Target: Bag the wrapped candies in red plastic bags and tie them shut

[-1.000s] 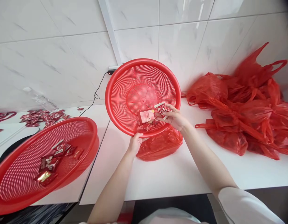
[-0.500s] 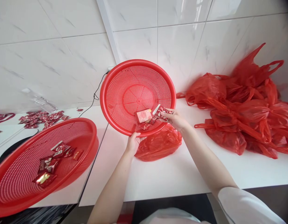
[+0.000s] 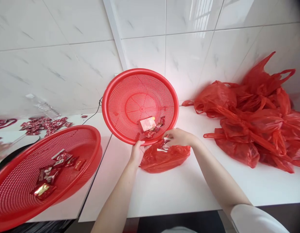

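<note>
My left hand (image 3: 137, 152) grips the lower rim of a red plastic mesh basket (image 3: 140, 72), tilted so that its inside faces me. Low in the basket lie a pink-and-white box (image 3: 148, 123) and a few small red wrapped packets (image 3: 153, 131). Just below the rim, my right hand (image 3: 178, 137) has its fingers closed on a red packet (image 3: 166, 144) with a white edge. That packet is at the top of a red plastic bag (image 3: 164, 161) lying on the white table; the fingers partly cover it.
A second red basket (image 3: 90, 137) with several red packets tilts at the left. Behind it are a pile of red packets (image 3: 43, 124) and a clear bottle (image 3: 43, 105). Filled red bags (image 3: 252, 119) heap up on the right. Another person's blurred hand (image 3: 0, 150) shows at the left edge.
My right hand has moved the red packet out of the basket, down over the rim to the red bag. The held basket has shifted slightly left. A blurred hand has appeared at the far left.
</note>
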### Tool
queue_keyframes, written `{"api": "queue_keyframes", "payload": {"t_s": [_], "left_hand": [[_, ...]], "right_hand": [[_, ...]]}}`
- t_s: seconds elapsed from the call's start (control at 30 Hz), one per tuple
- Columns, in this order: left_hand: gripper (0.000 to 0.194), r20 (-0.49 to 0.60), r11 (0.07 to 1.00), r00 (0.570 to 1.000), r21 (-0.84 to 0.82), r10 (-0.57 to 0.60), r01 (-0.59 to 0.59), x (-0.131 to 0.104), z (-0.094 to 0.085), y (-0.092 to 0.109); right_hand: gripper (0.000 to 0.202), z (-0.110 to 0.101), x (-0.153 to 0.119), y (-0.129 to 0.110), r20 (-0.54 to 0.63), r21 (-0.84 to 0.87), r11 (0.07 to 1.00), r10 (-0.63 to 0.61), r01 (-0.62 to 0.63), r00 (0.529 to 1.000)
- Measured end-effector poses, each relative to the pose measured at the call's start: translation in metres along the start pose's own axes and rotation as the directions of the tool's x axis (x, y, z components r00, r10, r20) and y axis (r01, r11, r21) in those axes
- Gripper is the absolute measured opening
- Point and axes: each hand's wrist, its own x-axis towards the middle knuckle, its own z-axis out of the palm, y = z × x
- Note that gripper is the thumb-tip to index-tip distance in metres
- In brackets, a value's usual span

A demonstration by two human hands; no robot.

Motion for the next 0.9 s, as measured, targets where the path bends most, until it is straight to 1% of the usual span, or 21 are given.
{"api": "queue_keyframes", "payload": {"t_s": [0.07,0.13,0.2,0.23,0.27,0.3,0.33,0.4,0.43,0.5,0.57,0.6,0.63,0.67,0.7,0.73,0.77,0.8,0.83,0.87,0.9], "left_hand": [[0.027,-0.02,1.0,1.0,-0.007,0.019,-0.019,0.001,0.0,-0.001],[0.025,-0.021,1.0,0.999,-0.009,0.025,-0.025,0.0,0.001,-0.001],[0.028,-0.003,1.0,1.0,-0.01,0.027,-0.027,-0.002,0.003,-0.002],[0.031,0.012,1.0,1.0,-0.009,0.028,-0.027,-0.004,0.004,-0.003],[0.035,0.033,1.0,0.999,-0.007,0.022,-0.022,-0.006,0.006,-0.003],[0.038,0.056,1.0,0.998,-0.004,0.012,-0.012,-0.008,0.007,-0.004],[0.04,0.08,1.0,0.997,0.001,0.001,-0.001,-0.01,0.008,-0.005],[0.04,0.111,1.0,0.994,0.008,-0.021,0.02,-0.013,0.01,-0.007],[0.039,0.123,0.999,0.992,0.01,-0.031,0.03,-0.014,0.011,-0.008],[0.037,0.144,0.999,0.989,0.007,-0.045,0.045,-0.015,0.011,-0.01],[0.037,0.155,0.998,0.986,-0.008,-0.053,0.055,-0.014,0.012,-0.009],[0.037,0.154,0.998,0.987,-0.016,-0.053,0.056,-0.014,0.013,-0.008],[0.037,0.147,0.998,0.988,-0.024,-0.05,0.054,-0.014,0.013,-0.008],[0.036,0.136,0.998,0.99,-0.029,-0.049,0.053,-0.013,0.013,-0.006],[0.034,0.123,0.998,0.991,-0.032,-0.046,0.05,-0.013,0.013,-0.005],[0.031,0.111,0.998,0.993,-0.035,-0.042,0.046,-0.012,0.012,-0.004],[0.028,0.097,0.998,0.995,-0.039,-0.035,0.039,-0.011,0.011,-0.003],[0.026,0.082,0.998,0.996,-0.043,-0.03,0.034,-0.01,0.011,-0.002],[0.025,0.07,0.998,0.997,-0.048,-0.025,0.028,-0.009,0.01,-0.002],[0.024,0.06,0.998,0.998,-0.052,-0.018,0.022,-0.008,0.009,-0.001],[0.024,0.051,0.998,0.999,-0.056,-0.012,0.015,-0.007,0.008,0.0]], "right_hand": [[0.011,0.003,0.002,-0.001,-0.034,-0.109,0.991,0.08,-0.083,0.996],[0.011,0.006,0.003,-0.003,-0.147,-0.178,0.975,0.108,-0.134,0.983],[0.016,0.01,0.005,-0.006,-0.296,-0.195,0.975,0.048,-0.109,0.954],[0.017,0.013,0.007,-0.007,-0.348,-0.192,0.979,-0.001,-0.07,0.938],[0.018,0.017,0.008,-0.008,-0.373,-0.192,0.981,-0.057,-0.017,0.926],[0.022,0.022,0.011,-0.009,-0.368,-0.202,0.978,-0.122,0.049,0.922],[0.032,0.028,0.013,-0.009,-0.343,-0.225,0.968,-0.186,0.112,0.921],[0.051,0.038,0.018,-0.007,-0.26,-0.283,0.937,-0.28,0.204,0.924],[0.055,0.042,0.02,-0.005,-0.216,-0.292,0.928,-0.3,0.231,0.929],[0.049,0.046,0.023,-0.002,-0.162,-0.249,0.937,-0.291,0.246,0.943],[0.038,0.046,0.026,0.001,-0.186,-0.146,0.961,-0.259,0.234,0.948],[0.035,0.044,0.027,0.002,-0.233,-0.072,0.972,-0.236,0.225,0.944],[0.033,0.042,0.028,0.002,-0.296,0.025,0.977,-0.197,0.214,0.935],[0.031,0.04,0.028,0.003,-0.361,0.157,0.967,-0.133,0.201,0.923],[0.031,0.037,0.029,0.003,-0.41,0.324,0.928,-0.038,0.185,0.911],[0.033,0.034,0.03,0.003,-0.422,0.506,0.846,0.072,0.168,0.904],[0.036,0.032,0.03,0.003,-0.394,0.666,0.73,0.17,0.153,0.903],[0.037,0.029,0.03,0.003,-0.348,0.782,0.606,0.232,0.144,0.908],[0.037,0.026,0.029,0.003,-0.305,0.851,0.506,0.256,0.142,0.917],[0.037,0.023,0.027,0.002,-0.284,0.881,0.45,0.253,0.147,0.925],[0.037,0.021,0.026,0.002,-0.288,0.885,0.436,0.237,0.164,0.928]]}}
